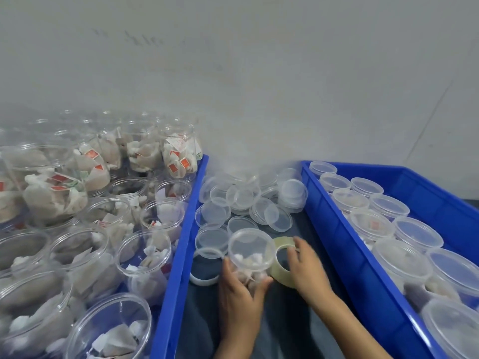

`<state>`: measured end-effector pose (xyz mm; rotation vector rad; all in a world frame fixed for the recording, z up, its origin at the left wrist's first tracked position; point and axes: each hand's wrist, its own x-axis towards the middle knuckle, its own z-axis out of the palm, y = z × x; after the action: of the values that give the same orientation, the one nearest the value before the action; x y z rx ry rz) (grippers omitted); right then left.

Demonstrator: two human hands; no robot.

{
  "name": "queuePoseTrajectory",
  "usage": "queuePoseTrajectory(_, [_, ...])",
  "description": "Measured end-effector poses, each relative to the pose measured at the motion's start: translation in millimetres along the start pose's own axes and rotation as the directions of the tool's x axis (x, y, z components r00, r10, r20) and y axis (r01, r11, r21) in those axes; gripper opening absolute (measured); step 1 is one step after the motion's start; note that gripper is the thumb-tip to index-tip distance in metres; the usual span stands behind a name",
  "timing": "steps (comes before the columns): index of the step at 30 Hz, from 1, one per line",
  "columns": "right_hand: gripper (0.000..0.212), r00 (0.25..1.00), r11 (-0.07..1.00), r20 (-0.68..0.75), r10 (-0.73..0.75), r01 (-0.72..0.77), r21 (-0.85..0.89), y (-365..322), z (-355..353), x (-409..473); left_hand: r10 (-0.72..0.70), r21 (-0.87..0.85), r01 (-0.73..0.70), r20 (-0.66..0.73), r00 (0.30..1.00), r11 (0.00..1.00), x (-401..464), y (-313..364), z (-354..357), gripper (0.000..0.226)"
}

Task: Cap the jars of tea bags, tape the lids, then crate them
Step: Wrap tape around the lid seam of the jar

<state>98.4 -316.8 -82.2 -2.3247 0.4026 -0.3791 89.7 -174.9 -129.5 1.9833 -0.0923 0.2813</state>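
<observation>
Head view: left blue crate (178, 252) held open jars (143, 257) of tea bags, uncapped. Right blue crate (344, 234) held capped jars (412, 233). Between them, loose clear lids (248, 203) lay heaped on the dark surface (298, 320). Left hand (239, 286) gripped a lidded jar (250, 252), fingers curled round its body. Right hand (308, 265) held a tape roll (283, 263), touching the jar's right side.

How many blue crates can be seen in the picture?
2. One blue crate stands on the left with open jars; the other blue crate stands on the right with capped jars. More may lie outside the view.
</observation>
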Motion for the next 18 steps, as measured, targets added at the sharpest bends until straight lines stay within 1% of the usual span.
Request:
queuePoseTrajectory(1, [0.045,0.992,0.973,0.128,-0.011,0.040,-0.226,20,2,-4,-0.020,-0.031,0.020,0.001,1.000,0.999,0,3,-2,0.107])
queuePoseTrajectory(2, [0.053,0.972,0.905,0.231,-0.034,0.128,-0.405,39,5,-8,-0.023,-0.051,0.022,-0.007,1.000,0.998,0,4,-3,0.115])
queuePoseTrajectory(3, [0.058,0.952,0.835,0.299,-0.067,0.217,-0.505,52,6,-12,-0.026,-0.053,0.026,-0.010,1.000,0.998,0,4,-3,0.121])
queuePoseTrajectory(4, [0.056,0.950,0.814,0.294,-0.108,0.254,-0.523,59,5,-16,-0.016,-0.054,0.015,-0.011,1.000,0.998,0,2,-2,0.120])
queuePoseTrajectory(5, [0.052,0.954,0.821,0.263,-0.141,0.261,-0.507,61,3,-21,-0.011,-0.048,0.010,-0.007,1.000,0.999,1,2,-1,0.114])
queuePoseTrajectory(6, [0.048,0.948,0.806,0.253,-0.195,0.302,-0.509,60,0,-27,-0.004,-0.030,0.004,-0.002,1.000,1.000,1,1,0,0.108])
queuePoseTrajectory(8, [0.045,0.923,0.753,0.245,-0.296,0.383,-0.534,53,-5,-40,0.019,0.011,-0.019,-0.017,1.000,1.000,3,1,1,0.103])
queuePoseTrajectory(10, [0.037,0.909,0.777,0.121,-0.399,0.405,-0.482,51,-10,-58,0.060,0.039,-0.057,-0.074,0.995,0.998,2,4,0,0.103])
queuePoseTrajectory(11, [0.035,0.908,0.798,0.065,-0.413,0.396,-0.454,51,-12,-67,0.099,0.068,-0.091,-0.136,0.986,0.994,1,6,-1,0.105])
queuePoseTrajectory(12, [0.033,0.920,0.834,0.029,-0.391,0.367,-0.412,51,-14,-75,0.173,0.115,-0.153,-0.193,0.966,0.982,-1,6,-1,0.102])
queuePoseTrajectory(13, [0.031,0.932,0.861,-0.005,-0.362,0.332,-0.386,51,-17,-80,0.275,0.162,-0.241,-0.244,0.930,0.957,-5,5,-2,0.091])
queuePoseTrajectory(15, [0.035,0.938,0.877,-0.050,-0.344,0.301,-0.373,55,-20,-84,0.484,0.201,-0.441,-0.319,0.815,0.875,-13,2,-2,0.058])
queuePoseTrajectory(16, [0.035,0.939,0.878,-0.061,-0.339,0.293,-0.378,55,-21,-86,0.550,0.198,-0.513,-0.330,0.767,0.835,-17,0,-1,0.046])
queuePoseTrajectory(17, [0.033,0.942,0.883,-0.062,-0.330,0.285,-0.374,54,-22,-87,0.582,0.170,-0.559,-0.319,0.748,0.812,-22,-1,1,0.037])
queuePoseTrajectory(18, [0.029,0.948,0.891,-0.056,-0.313,0.272,-0.364,53,-22,-88,0.594,0.130,-0.583,-0.287,0.752,0.802,-27,-2,3,0.029])
